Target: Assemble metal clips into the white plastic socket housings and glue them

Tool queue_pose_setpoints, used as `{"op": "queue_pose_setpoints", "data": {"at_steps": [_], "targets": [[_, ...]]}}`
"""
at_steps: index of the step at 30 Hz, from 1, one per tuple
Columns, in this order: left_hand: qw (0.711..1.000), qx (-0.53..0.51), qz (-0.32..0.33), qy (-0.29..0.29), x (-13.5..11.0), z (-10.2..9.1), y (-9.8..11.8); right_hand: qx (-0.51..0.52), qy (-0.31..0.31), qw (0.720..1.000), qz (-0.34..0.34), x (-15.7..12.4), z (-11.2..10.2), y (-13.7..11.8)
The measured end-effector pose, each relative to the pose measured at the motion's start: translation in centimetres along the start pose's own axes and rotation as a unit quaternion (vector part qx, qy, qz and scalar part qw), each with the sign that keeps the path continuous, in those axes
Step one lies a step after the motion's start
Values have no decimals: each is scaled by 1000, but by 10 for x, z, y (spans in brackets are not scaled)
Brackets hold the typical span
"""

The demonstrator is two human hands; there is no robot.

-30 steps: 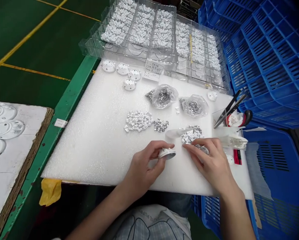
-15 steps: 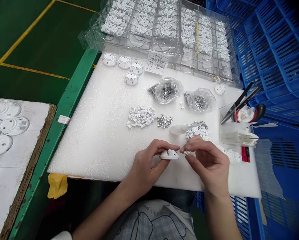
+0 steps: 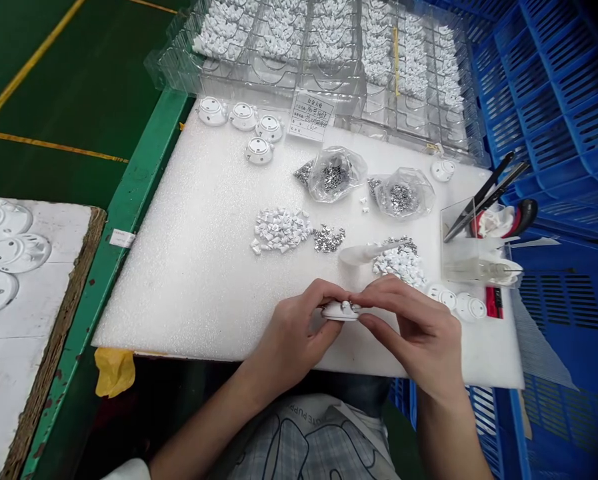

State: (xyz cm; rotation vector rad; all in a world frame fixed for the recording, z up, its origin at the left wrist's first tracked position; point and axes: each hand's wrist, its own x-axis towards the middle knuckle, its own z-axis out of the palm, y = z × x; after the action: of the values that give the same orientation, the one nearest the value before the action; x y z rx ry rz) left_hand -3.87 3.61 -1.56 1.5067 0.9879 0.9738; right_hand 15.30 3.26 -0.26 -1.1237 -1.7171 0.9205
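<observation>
My left hand point(image 3: 299, 327) and right hand point(image 3: 419, 327) are pinching one white disc point(image 3: 337, 312), seemingly part-done; loose white pieces point(image 3: 281, 230) are lying unused.

Disc point(image 3: 337, 312): smooth, white, softly glossy
Foam sheet point(image 3: 189, 267): pebbly, faintly shiny
Trays point(image 3: 283, 79): clear, glossy plastic
Bags point(image 3: 323, 191): thin, crinkled plastic
Silvery bits point(image 3: 329, 238): shiny, metal-looking
Crates point(image 3: 549, 262): smooth blue plastic
Card point(image 3: 311, 117): matt paper
Counter point(image 3: 101, 283): chipped green paint

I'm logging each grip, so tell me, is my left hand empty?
No, the left hand is pinching a round white piece.
</observation>
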Motion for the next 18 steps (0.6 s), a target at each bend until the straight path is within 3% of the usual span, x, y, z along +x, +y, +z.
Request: {"op": "queue_pose_setpoints", "data": {"at_steps": [6,11,18], "targets": [[1000,-8,5,-4,1,1,1,70,26,997,33,-1,2,5],[999,-13,50,5,3,1,-2,135,24,989,56,-1,3,11],[998,-7,64,8,4,0,-2,140,12,987,82,0,3,11]]}}
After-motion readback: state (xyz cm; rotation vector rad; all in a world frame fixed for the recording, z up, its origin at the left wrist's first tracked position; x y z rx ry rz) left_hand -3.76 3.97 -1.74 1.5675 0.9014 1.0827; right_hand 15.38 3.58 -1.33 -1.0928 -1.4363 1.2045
